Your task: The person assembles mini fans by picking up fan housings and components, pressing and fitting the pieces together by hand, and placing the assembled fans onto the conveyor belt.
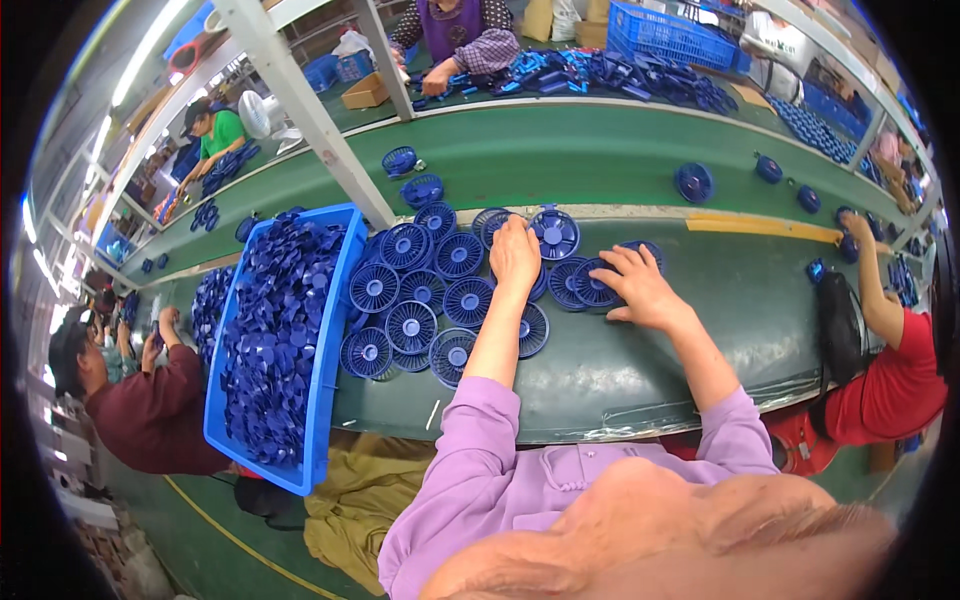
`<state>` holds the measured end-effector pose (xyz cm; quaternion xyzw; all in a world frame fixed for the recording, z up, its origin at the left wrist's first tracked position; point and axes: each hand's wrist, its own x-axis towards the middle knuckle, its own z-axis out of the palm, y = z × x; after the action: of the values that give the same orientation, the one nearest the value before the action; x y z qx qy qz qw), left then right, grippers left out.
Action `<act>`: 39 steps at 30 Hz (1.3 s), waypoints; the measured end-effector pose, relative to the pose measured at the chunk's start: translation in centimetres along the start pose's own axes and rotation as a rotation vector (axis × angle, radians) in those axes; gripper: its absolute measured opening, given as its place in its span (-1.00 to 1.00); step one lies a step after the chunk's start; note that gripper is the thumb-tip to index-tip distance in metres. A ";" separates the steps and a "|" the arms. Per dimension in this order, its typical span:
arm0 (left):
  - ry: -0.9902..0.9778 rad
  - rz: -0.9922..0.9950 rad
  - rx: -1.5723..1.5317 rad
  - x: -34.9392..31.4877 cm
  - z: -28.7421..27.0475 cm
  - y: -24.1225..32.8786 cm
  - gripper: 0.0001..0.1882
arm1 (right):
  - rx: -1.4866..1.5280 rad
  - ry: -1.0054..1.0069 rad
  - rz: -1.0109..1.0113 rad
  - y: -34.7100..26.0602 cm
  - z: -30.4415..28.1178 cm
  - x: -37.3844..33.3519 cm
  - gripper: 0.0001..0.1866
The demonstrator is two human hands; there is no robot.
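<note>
My left hand (515, 258) reaches over the far side of a group of round blue fan grilles (470, 300). Its fingers bend closed on the edge of one grille (489, 226), with their tips partly hidden. Just right of that hand lies a round blue part (555, 233) with wide spokes and a small tab. My right hand (645, 287) is open, fingers spread over a grille (595, 284) and touching its right side. Behind those fingers another round blue part (645, 252) shows in part.
At left, a blue crate (335, 350) holds many small blue plastic pieces (275, 340). Beyond the worktable (640, 370) runs a green belt (560, 150) carrying several round blue parts. A metal post (310, 110) rises behind the crate. Co-workers sit at both sides and across.
</note>
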<state>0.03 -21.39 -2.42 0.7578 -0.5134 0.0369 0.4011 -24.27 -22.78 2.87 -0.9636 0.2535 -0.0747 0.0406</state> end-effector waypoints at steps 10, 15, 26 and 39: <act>0.167 -0.143 -0.731 1.7 -1.0 -0.3 -0.76 | 0.612 0.375 -0.015 -0.4 -3.7 2.4 -0.73; -0.017 -0.338 -1.531 1.6 -0.1 2.1 -0.71 | 1.181 0.494 0.137 -1.2 -3.7 5.3 -0.79; -0.536 -0.441 -2.236 0.2 -1.8 6.1 -0.63 | 0.366 0.749 -0.114 -3.5 -2.4 7.2 -0.51; 0.291 0.056 -1.267 -1.8 -3.1 9.4 -0.66 | 1.010 0.630 -0.049 -4.5 1.0 8.6 -0.09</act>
<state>-7.34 -19.50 4.18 0.3481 -0.3956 -0.1601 0.8347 -14.56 -23.07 3.46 -0.7619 0.1642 -0.4693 0.4150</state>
